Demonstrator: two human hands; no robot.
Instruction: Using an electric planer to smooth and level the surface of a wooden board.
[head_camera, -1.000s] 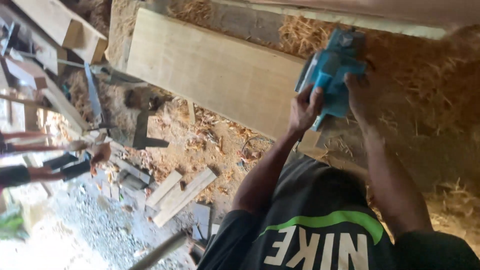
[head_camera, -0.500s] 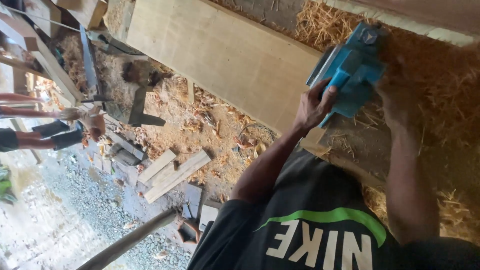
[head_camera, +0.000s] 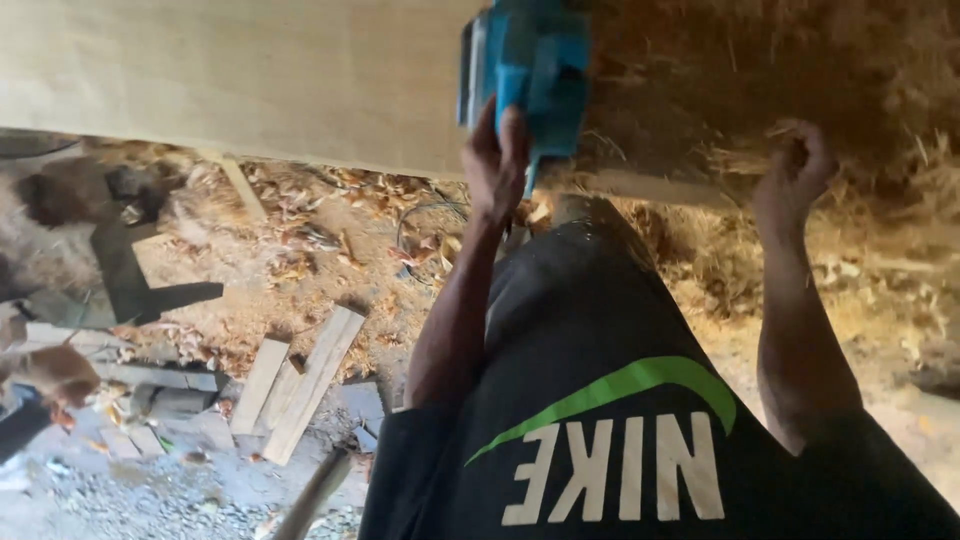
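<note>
Gripping the blue electric planer (head_camera: 530, 75) on the pale plank (head_camera: 230, 85), my left hand (head_camera: 497, 160) stays; my right hand (head_camera: 795, 170) has let go, now fisted among shavings.

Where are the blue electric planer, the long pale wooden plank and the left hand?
blue electric planer (head_camera: 535, 60), head view, on its body.
long pale wooden plank (head_camera: 230, 75), head view, on its broad face.
left hand (head_camera: 497, 160), head view, on its back.

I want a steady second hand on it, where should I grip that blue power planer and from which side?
Probably its upper body, coming over from the right. The left hand already wraps the near handle end of the blue power planer, while the right hand rests apart in the wood shavings.
</note>
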